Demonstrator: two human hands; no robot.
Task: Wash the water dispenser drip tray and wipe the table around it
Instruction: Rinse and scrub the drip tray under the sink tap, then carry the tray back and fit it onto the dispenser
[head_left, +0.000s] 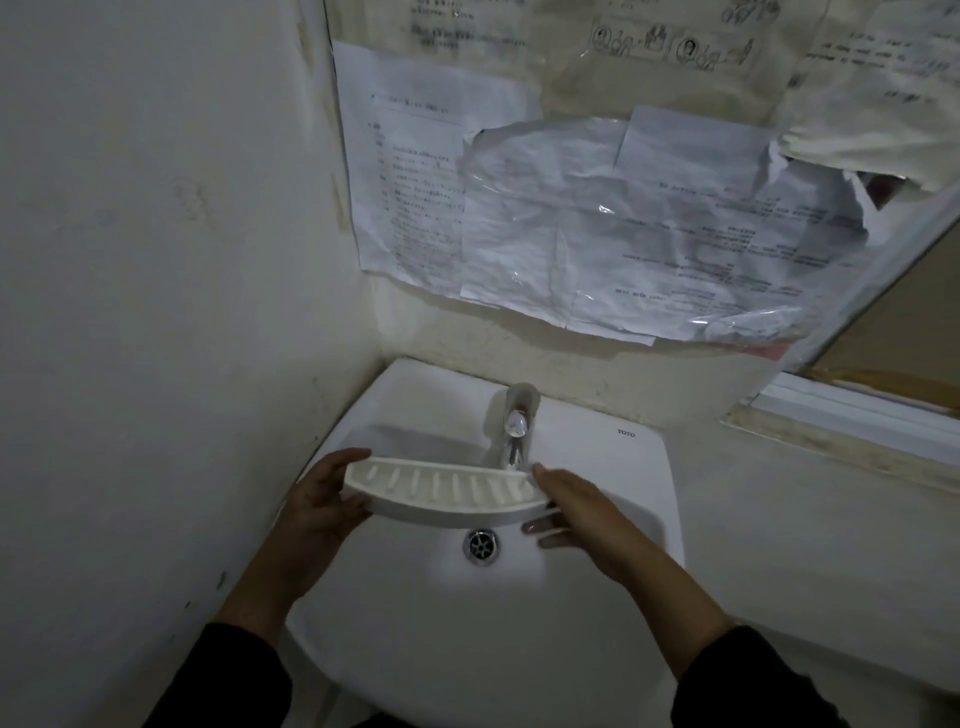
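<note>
The left hand (317, 506) and right hand (576, 512) are gripping the drip tray (441, 491) by its ends, holding it over the sink (415, 623) between faucet (517, 426) and drain (481, 544).

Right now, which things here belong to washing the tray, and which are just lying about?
Part of the job:
tray, held at its ends by the left hand and right hand
tap
sink
drain

Just there:
papers stuck on the wall
window ledge
</note>
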